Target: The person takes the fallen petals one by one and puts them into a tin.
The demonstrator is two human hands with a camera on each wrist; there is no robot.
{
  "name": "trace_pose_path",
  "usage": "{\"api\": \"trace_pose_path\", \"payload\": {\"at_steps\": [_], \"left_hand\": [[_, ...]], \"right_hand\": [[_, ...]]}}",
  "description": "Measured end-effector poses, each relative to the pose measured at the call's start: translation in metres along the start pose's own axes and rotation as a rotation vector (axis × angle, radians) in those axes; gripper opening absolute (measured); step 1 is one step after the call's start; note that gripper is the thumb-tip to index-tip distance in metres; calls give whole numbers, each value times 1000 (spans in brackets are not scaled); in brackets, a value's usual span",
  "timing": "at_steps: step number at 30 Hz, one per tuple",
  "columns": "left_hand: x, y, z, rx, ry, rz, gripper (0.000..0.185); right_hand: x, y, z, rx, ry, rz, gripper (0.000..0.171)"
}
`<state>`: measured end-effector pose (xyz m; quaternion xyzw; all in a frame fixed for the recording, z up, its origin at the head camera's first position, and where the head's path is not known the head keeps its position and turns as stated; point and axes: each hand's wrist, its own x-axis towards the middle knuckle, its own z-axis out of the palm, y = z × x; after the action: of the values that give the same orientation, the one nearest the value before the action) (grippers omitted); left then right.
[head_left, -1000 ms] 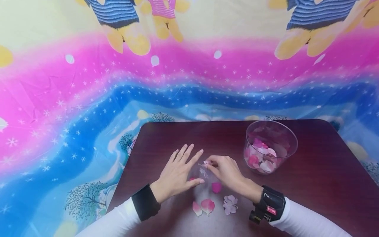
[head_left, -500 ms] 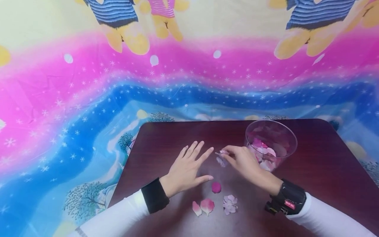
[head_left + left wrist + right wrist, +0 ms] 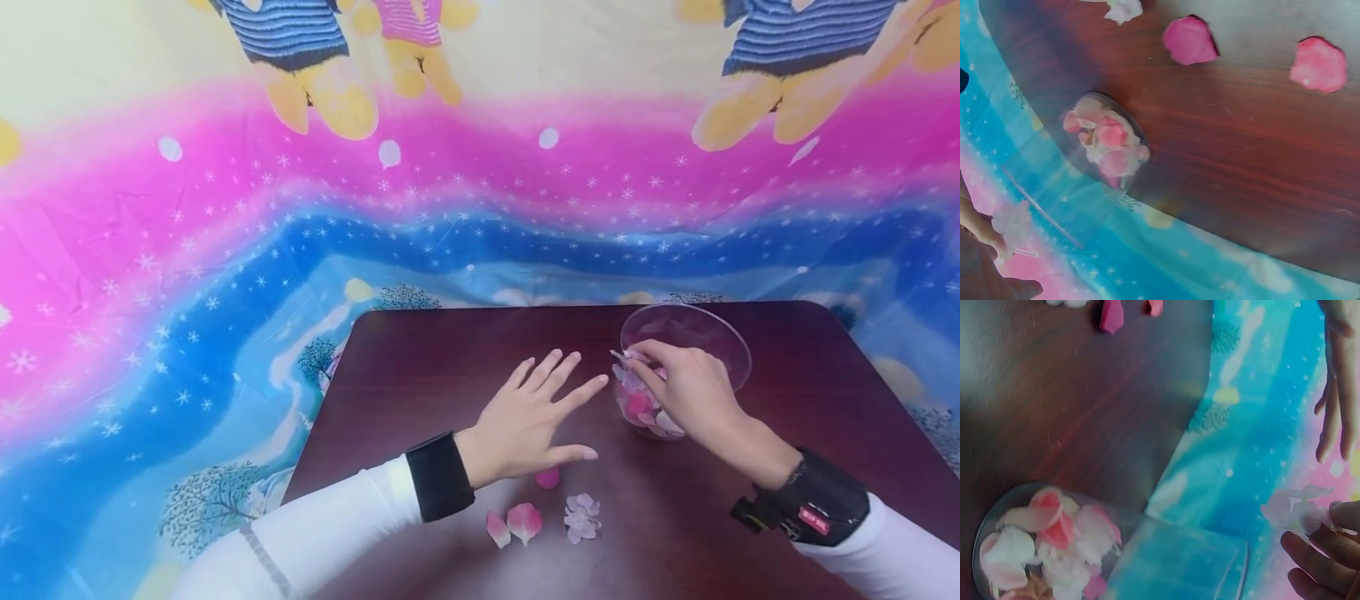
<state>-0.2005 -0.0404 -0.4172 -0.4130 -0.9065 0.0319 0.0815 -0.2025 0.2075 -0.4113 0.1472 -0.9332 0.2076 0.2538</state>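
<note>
Between thumb and fingertips my right hand [image 3: 693,392] pinches a pale lilac flower [image 3: 1291,509], held up by the near left rim of a clear plastic tub [image 3: 723,329]. Loose pink and white petals [image 3: 1054,519] lie in the bottom of the tub. My left hand [image 3: 525,421] hovers over the table to the left of the tub, palm down, fingers spread, holding nothing. Below its thumb, a magenta petal [image 3: 548,478] is partly covered. Nearer me rest two pink-and-white petals, the larger petal [image 3: 524,522] beside the smaller petal [image 3: 498,529], and another lilac flower [image 3: 582,518].
The dark reddish-brown table [image 3: 427,358] has rounded far corners. Behind it hangs a patterned cloth [image 3: 480,183] in pink, blue and cream. Each wrist wears a black band, such as the left band [image 3: 440,477].
My right hand has carried the lilac flower rightward and up from mid-table to the tub's rim. The left hand has followed to the right, still spread, and now partly covers the magenta petal.
</note>
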Motion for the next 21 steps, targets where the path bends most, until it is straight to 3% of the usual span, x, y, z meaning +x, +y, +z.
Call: {"api": "trace_pose_path", "payload": {"at_steps": [7, 13, 15, 17, 21], "left_hand": [[5, 5, -4, 13, -7, 6, 87], [3, 4, -3, -5, -14, 1, 86], [1, 3, -2, -12, -18, -3, 86], [0, 3, -2, -17, -24, -8, 86], [-3, 3, 0, -26, -30, -11, 85]], "right_hand": [[3, 11, -16, -64, 23, 16, 17], [12, 31, -31, -142, 169, -13, 17], [15, 42, -33, -184, 169, -4, 18], [15, 52, -32, -231, 64, 51, 24], [10, 71, -25, -307, -332, 182, 66]]}}
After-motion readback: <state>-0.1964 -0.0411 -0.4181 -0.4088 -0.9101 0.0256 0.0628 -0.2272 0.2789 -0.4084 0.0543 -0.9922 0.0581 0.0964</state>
